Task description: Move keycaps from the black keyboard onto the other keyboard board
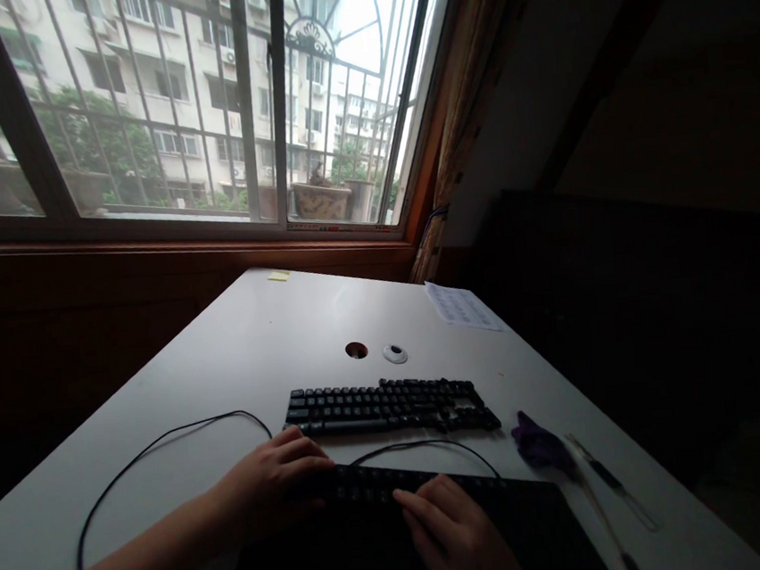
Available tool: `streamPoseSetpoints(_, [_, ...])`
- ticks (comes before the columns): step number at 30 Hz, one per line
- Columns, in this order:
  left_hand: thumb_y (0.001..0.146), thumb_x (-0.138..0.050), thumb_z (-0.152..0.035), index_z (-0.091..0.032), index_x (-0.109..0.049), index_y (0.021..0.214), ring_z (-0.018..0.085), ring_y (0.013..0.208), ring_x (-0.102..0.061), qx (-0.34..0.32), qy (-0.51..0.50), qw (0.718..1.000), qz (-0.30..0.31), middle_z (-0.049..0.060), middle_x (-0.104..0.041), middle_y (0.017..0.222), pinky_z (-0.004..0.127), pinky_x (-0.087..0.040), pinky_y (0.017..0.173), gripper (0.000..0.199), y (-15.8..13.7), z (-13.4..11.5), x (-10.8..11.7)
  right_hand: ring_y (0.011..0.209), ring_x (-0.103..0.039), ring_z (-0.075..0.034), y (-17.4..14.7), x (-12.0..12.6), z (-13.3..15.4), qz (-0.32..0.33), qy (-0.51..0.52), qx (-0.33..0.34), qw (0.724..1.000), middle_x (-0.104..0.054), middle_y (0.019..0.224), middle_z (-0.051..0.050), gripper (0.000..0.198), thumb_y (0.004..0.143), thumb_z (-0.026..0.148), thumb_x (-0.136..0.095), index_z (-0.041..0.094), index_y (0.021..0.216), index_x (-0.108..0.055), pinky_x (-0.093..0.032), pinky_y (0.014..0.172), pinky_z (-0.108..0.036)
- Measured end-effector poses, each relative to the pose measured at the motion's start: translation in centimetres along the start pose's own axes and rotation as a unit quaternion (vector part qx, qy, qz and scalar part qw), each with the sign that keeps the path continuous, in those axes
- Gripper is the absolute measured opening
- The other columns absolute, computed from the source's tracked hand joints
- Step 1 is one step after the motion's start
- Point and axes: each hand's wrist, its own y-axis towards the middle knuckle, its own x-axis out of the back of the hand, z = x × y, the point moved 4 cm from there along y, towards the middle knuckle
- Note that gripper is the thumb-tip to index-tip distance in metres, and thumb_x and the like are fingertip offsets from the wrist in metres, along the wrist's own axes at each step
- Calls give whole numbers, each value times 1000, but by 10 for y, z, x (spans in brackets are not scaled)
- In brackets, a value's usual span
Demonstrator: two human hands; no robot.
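Observation:
A black keyboard (365, 485) lies in front of me, with rows of keys along its far side. Its near part is too dark to make out well. My left hand (274, 474) is closed over its far left edge, fingers bent on top and thumb below. My right hand (454, 529) rests on the keys near the middle, thumb and forefinger close together at one key; anything between them is hidden. Just beyond lie black keycaps (392, 405) laid out in keyboard order, with a gap at the right. A thin black cable (159, 436) curves over the desk.
On the right of the white desk (227, 371) lie a purple cloth (540, 444) and a thin tool with wire loops (614, 482). Farther back are a round cable hole (357, 350), its white cover (396, 353), printed paper (463, 307) and a yellow note (279, 276). A barred window stands behind.

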Motion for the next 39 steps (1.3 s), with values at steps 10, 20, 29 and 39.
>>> streamPoseSetpoints(10, [96, -70, -29, -25, -60, 134, 26, 102, -61, 2, -7, 1000, 2, 11, -70, 116, 40, -56, 88, 39, 0, 0, 0, 78, -68, -20, 3, 2, 2, 0, -5, 21, 1000, -70, 85, -6, 33, 99, 7, -52, 18, 122, -72, -61, 70, -31])
streamPoseSetpoints(20, [96, -69, -30, -25, -59, 136, 26, 103, -63, 1, -1, 1000, 3, 12, -70, 117, 38, -58, 87, 41, -1, 3, -1, 76, -68, -20, 2, 2, 2, -2, -14, 30, 999, -71, 84, -6, 32, 97, 6, -53, 18, 120, -73, -62, 70, -32])
streamPoseSetpoints(29, [95, -71, -27, -24, -62, 134, 26, 103, -63, 7, 3, 1000, -3, 12, -70, 115, 39, -58, 88, 41, -2, 2, -1, 76, -68, -20, -1, 0, -1, 5, -22, 23, 999, -71, 84, -6, 32, 97, 7, -53, 19, 118, -74, -62, 70, -32])
streamPoseSetpoints(39, [96, -70, -29, -24, -62, 134, 26, 103, -64, 1, 4, 1000, -2, 12, -71, 114, 38, -59, 87, 39, -1, 1, -1, 75, -67, -20, 1, 1, 2, -6, -25, 26, 999, -71, 82, -6, 31, 96, 7, -53, 18, 116, -74, -61, 67, -31])
